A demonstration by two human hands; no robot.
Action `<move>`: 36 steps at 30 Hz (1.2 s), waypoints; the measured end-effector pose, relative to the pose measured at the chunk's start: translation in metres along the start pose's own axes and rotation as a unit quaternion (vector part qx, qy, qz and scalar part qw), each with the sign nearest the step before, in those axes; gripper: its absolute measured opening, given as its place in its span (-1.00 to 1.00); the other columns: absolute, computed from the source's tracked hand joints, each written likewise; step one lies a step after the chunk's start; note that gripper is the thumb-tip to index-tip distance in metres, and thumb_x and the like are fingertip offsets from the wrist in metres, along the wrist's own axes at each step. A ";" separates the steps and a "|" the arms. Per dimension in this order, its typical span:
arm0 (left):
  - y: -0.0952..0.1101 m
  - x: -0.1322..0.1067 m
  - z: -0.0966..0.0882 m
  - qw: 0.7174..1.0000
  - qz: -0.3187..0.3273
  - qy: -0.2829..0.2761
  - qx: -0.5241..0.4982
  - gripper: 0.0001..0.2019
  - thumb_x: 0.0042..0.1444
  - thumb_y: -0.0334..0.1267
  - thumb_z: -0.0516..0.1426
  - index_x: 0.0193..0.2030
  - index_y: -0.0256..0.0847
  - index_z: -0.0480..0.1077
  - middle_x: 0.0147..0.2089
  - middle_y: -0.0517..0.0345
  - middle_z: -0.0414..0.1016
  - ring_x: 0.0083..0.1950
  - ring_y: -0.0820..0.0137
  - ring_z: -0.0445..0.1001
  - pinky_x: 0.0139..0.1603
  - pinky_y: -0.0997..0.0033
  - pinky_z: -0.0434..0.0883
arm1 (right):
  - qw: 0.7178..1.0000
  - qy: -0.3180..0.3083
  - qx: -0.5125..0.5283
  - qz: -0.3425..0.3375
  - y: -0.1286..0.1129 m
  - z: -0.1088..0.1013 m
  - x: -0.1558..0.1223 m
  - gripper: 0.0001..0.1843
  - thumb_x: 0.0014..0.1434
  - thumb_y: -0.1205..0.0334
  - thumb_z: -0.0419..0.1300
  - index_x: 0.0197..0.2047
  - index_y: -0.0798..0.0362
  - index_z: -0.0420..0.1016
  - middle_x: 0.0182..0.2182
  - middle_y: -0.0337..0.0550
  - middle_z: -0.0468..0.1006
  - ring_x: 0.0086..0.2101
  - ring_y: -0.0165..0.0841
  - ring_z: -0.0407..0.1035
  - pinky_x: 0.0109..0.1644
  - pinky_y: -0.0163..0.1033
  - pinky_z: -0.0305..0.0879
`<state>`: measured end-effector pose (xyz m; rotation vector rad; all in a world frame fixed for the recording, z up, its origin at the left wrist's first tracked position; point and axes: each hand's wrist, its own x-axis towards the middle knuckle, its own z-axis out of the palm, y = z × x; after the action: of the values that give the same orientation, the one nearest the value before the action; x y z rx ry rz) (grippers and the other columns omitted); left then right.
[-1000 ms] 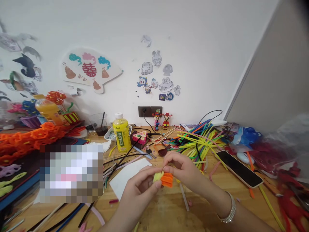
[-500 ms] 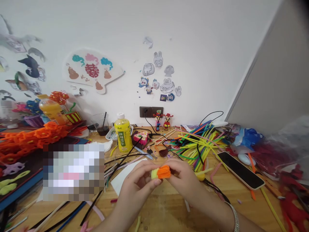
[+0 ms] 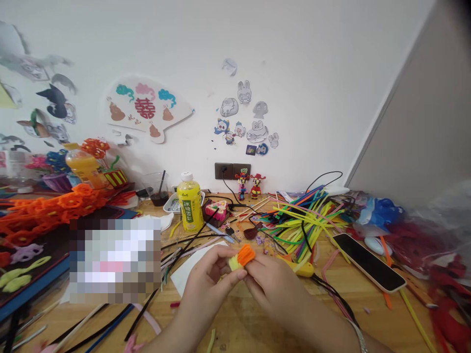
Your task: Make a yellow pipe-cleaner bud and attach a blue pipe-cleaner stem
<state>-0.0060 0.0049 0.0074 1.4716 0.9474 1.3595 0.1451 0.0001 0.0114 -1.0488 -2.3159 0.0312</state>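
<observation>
A small bundle of fuzzy pipe cleaners, orange at one end and pale yellow at the other, is held above the middle of the table. My left hand pinches its yellow end between thumb and fingers. Against the orange end rest the curled fingers of my right hand, closed on the bundle from the right; its fingertips are partly hidden. Beneath and behind my left hand lies a white sheet of paper. Just beyond my right hand is a yellow tool with a dark cord.
Loose pipe cleaners are heaped at the back right, beside a phone. A yellow drink bottle stands left of centre, near a plastic cup. Orange pipe-cleaner flowers fill the left side. Two small figurines stand by the wall.
The bundle has tilted, so its orange end now points up and right. My right hand has turned and shifted slightly lower, uncovering more of the yellow tool. The view has shifted a little.
</observation>
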 end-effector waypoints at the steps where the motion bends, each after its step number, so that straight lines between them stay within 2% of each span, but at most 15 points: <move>1: -0.001 0.000 0.000 1.000 -0.003 -0.002 -0.004 -0.82 -0.19 -0.39 0.22 -0.37 -0.23 0.37 -0.37 0.17 0.43 -0.34 0.39 0.41 -0.34 0.45 0.36 | 1.000 0.002 -0.015 -0.005 0.001 0.001 0.000 -0.81 0.13 0.39 -0.05 -0.34 0.11 0.38 -0.46 -0.09 0.46 -0.47 -0.33 0.32 -0.44 -0.29 0.22; 4: -0.001 0.001 0.000 1.000 -0.013 -0.012 -0.014 -0.80 -0.20 -0.40 0.23 -0.35 -0.23 0.36 -0.37 0.18 0.44 -0.33 0.39 0.41 -0.33 0.45 0.36 | 1.000 0.000 -0.028 -0.009 0.002 0.002 -0.001 -0.82 0.12 0.39 -0.04 -0.36 0.12 0.38 -0.46 -0.09 0.46 -0.47 -0.33 0.32 -0.44 -0.29 0.21; 8: 0.002 0.003 0.000 1.000 -0.021 0.001 -0.009 -0.80 -0.25 -0.39 0.25 -0.45 -0.22 0.32 -0.49 0.27 0.38 -0.42 0.44 0.38 -0.40 0.48 0.34 | 1.000 -0.011 -0.009 0.019 0.002 -0.003 0.000 -0.85 0.09 0.40 0.00 -0.37 0.09 0.38 -0.43 -0.11 0.45 -0.42 -0.32 0.33 -0.40 -0.28 0.23; 10: 0.003 0.003 0.000 1.000 -0.024 0.002 -0.006 -0.79 -0.26 -0.38 0.25 -0.48 -0.21 0.29 -0.51 0.29 0.37 -0.43 0.44 0.37 -0.42 0.49 0.32 | 0.999 0.003 0.009 0.051 0.002 -0.008 0.001 -0.83 0.08 0.38 0.02 -0.24 0.09 0.36 -0.34 -0.09 0.46 -0.35 -0.30 0.34 -0.33 -0.25 0.25; 12: 0.004 0.004 -0.001 1.000 -0.020 -0.001 0.009 -0.79 -0.27 -0.37 0.26 -0.50 -0.21 0.28 -0.51 0.29 0.36 -0.44 0.44 0.36 -0.43 0.50 0.31 | 0.997 0.020 0.029 0.074 0.003 -0.013 0.002 -0.66 0.08 0.36 0.05 -0.03 0.10 0.24 -0.23 -0.05 0.44 -0.27 -0.28 0.34 -0.27 -0.22 0.27; 14: 0.005 0.004 -0.002 0.999 -0.014 0.001 0.036 -0.79 -0.28 -0.36 0.26 -0.52 -0.21 0.28 -0.52 0.30 0.33 -0.47 0.46 0.33 -0.45 0.51 0.29 | 0.997 0.013 0.036 0.062 0.004 -0.016 0.003 -0.55 0.08 0.34 0.06 0.07 0.09 0.14 -0.16 -0.03 0.42 -0.21 -0.26 0.33 -0.21 -0.19 0.28; 18: 0.002 0.002 -0.002 0.996 -0.022 0.003 0.082 -0.81 -0.25 -0.34 0.25 -0.53 -0.22 0.27 -0.53 0.30 0.31 -0.50 0.48 0.28 -0.48 0.52 0.25 | 0.999 -0.003 0.024 0.025 0.008 -0.015 0.004 -0.66 0.08 0.36 0.07 -0.03 0.07 0.25 -0.19 -0.05 0.45 -0.20 -0.24 0.34 -0.15 -0.14 0.28; 22: 0.001 0.002 0.000 0.999 -0.037 0.005 0.028 -0.82 -0.22 -0.32 0.23 -0.50 -0.22 0.27 -0.56 0.34 0.26 -0.52 0.51 0.25 -0.52 0.55 0.23 | 0.999 0.024 0.034 0.021 0.010 -0.007 0.004 -0.62 0.05 0.41 0.07 -0.02 0.10 0.22 -0.18 -0.01 0.45 -0.16 -0.24 0.33 -0.12 -0.14 0.28; 25: 0.003 0.005 -0.001 0.999 -0.034 0.039 -0.017 -0.81 -0.24 -0.33 0.22 -0.50 -0.22 0.25 -0.53 0.34 0.28 -0.51 0.53 0.26 -0.54 0.57 0.25 | 0.999 0.032 0.021 0.017 0.010 -0.005 0.004 -0.53 0.04 0.43 0.08 0.05 0.17 0.15 -0.15 0.05 0.44 -0.17 -0.23 0.32 -0.13 -0.13 0.29; 27: 0.003 0.008 -0.002 0.997 -0.028 0.069 -0.025 -0.80 -0.24 -0.34 0.22 -0.49 -0.22 0.25 -0.48 0.30 0.31 -0.45 0.49 0.31 -0.49 0.55 0.30 | 0.999 0.029 0.005 0.012 0.011 -0.007 0.003 -0.62 0.05 0.43 0.07 -0.02 0.18 0.24 -0.22 0.04 0.47 -0.24 -0.24 0.34 -0.20 -0.15 0.31; 29: 0.002 0.010 -0.004 0.997 -0.015 0.074 -0.008 -0.82 -0.23 -0.36 0.21 -0.48 -0.22 0.26 -0.43 0.26 0.34 -0.39 0.46 0.34 -0.43 0.52 0.32 | 1.000 0.021 -0.010 -0.012 0.013 -0.011 0.003 -0.80 0.07 0.43 0.06 -0.19 0.15 0.36 -0.35 -0.03 0.49 -0.32 -0.26 0.33 -0.27 -0.19 0.31; 31: -0.002 0.010 -0.006 0.998 0.004 0.052 0.030 -0.85 -0.22 -0.37 0.21 -0.48 -0.22 0.29 -0.41 0.23 0.34 -0.38 0.44 0.35 -0.41 0.50 0.32 | 0.998 0.010 -0.027 -0.047 0.013 -0.018 0.004 -0.87 0.09 0.44 0.04 -0.33 0.13 0.40 -0.44 -0.09 0.47 -0.39 -0.29 0.31 -0.33 -0.22 0.27; 36: -0.007 0.005 -0.006 0.987 0.024 -0.041 0.153 -0.89 -0.17 -0.39 0.19 -0.45 -0.21 0.34 -0.43 0.22 0.35 -0.43 0.42 0.34 -0.43 0.48 0.31 | 0.995 -0.010 -0.061 -0.084 0.010 -0.035 0.008 -0.83 0.13 0.42 0.03 -0.44 0.11 0.40 -0.47 -0.12 0.43 -0.41 -0.32 0.22 -0.36 -0.25 0.18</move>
<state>-0.0108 0.0130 0.0021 1.7766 1.1104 1.2136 0.1659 0.0046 0.0413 -0.9106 -2.4422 -0.1680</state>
